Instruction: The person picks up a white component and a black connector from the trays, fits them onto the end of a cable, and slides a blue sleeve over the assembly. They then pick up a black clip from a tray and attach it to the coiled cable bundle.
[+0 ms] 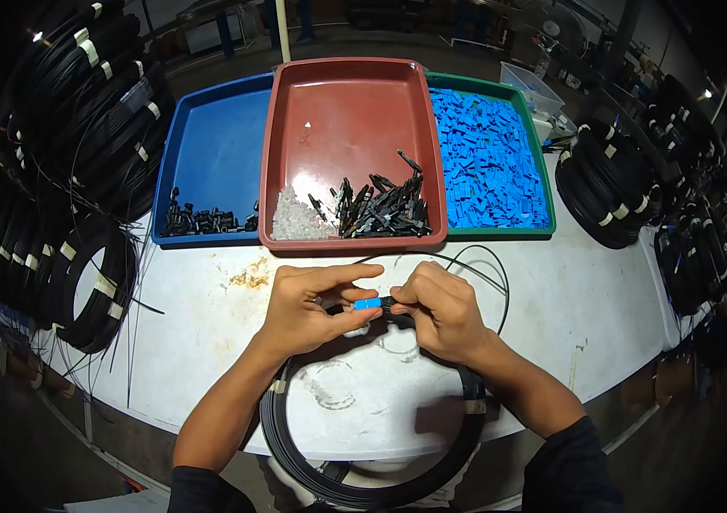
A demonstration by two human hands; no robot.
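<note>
Between my two hands, above the white table, is a small connector with a blue part and a black end. My left hand holds the blue part between thumb and fingers, its index finger stretched out above. The fingers of my right hand pinch the black end. Below both hands lies a coil of black cable with pale tape bands, partly over the table's near edge. A loose loop of thin cable curves out behind my right hand.
A blue tray holds small black parts, a red tray white pieces and black connectors, and a green tray many blue pieces. Black cable coils stand at left, more coils at right. The white table has brown stains.
</note>
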